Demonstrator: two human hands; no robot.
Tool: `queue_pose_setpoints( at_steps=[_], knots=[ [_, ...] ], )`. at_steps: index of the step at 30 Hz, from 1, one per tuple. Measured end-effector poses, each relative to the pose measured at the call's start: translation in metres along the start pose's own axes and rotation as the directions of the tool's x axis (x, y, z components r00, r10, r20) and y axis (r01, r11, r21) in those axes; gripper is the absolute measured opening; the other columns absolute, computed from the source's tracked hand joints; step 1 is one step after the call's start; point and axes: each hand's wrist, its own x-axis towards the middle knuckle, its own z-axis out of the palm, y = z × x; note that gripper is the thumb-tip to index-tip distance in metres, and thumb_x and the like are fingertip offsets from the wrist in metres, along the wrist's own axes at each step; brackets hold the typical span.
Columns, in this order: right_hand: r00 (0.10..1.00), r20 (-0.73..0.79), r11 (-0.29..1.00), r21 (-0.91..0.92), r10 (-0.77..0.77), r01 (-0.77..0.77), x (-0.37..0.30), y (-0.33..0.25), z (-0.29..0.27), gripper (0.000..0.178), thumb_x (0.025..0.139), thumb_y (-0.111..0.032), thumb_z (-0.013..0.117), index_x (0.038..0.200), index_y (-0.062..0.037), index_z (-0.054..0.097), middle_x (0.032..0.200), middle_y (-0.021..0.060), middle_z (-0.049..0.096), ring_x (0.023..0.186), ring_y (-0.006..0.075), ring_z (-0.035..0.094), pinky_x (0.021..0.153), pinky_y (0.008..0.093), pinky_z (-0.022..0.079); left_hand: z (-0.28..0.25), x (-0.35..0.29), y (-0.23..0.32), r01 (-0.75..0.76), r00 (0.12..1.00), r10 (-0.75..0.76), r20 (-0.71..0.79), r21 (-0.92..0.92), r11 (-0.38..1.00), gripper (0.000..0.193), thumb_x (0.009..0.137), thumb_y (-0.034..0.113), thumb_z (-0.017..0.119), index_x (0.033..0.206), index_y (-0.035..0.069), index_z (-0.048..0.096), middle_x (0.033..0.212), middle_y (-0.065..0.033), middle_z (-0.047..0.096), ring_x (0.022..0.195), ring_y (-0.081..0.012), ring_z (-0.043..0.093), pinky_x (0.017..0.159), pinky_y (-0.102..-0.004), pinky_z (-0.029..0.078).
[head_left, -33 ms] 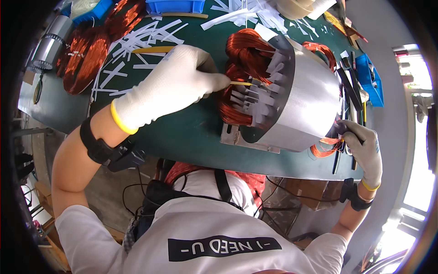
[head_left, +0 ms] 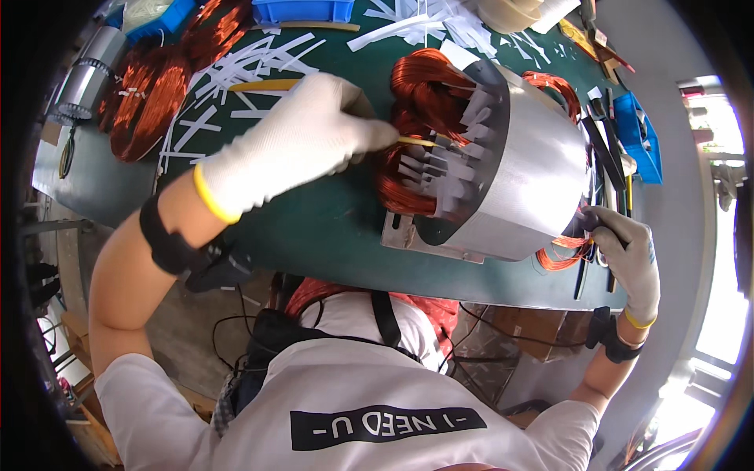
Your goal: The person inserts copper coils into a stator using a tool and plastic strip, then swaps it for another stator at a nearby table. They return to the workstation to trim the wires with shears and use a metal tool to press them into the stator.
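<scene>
Left grip (head_left: 318, 129) pinches a yellow stick (head_left: 418, 142), forearm (head_left: 192, 224) slanting inward; right grip (head_left: 635, 267) closes round a dark piece (head_left: 585, 220).

White capitals (head_left: 389, 425) — short line, upside down to me — on black panel (head_left: 305, 432) across front of my white T-shirt (head_left: 345, 377).

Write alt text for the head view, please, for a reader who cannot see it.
A gloved left hand holds a yellow stick at the left end of a metal cylinder, by copper wire and white tabs; the gloved right hand is at the right end. White strips lie scattered on the green table, with copper coils to the left.
</scene>
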Motion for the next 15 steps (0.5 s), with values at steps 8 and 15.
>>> queue_pose_setpoints(
  at_steps=[8, 15],
  knots=[
    [0.996, 0.081, 0.998, 0.046, 0.041, -0.045, 0.013, 0.037, -0.008, 0.026, 0.086, -0.009, 0.056, 0.104, 0.0069, 0.067, 0.070, 0.0040, 0.056, 0.061, 0.0079, 0.046, 0.055, 0.0255, 0.040, -0.016, 0.020, 0.022, 0.058, 0.952, -0.138, 0.274, 0.283, 0.957, 0.034, 0.087, 0.032, 0.070, 0.084, -0.001, 0.066, 0.066, -0.0056, 0.061, 0.058, -0.0120, 0.058, 0.057, -0.0273, 0.048],
    [0.993, 0.115, 0.988, 0.149, 0.022, -0.039, 0.026, 0.048, -0.004, 0.028, 0.087, -0.016, 0.058, 0.101, 0.0075, 0.065, 0.066, -0.0003, 0.047, 0.062, 0.0057, 0.040, 0.053, 0.0247, 0.034, 0.014, 0.009, -0.005, -0.195, 0.974, 0.224, -0.026, 0.397, 0.897, 0.031, 0.089, 0.030, 0.066, 0.096, 0.000, 0.068, 0.074, -0.0139, 0.066, 0.070, -0.0286, 0.065, 0.066, -0.0347, 0.048]
  ],
)
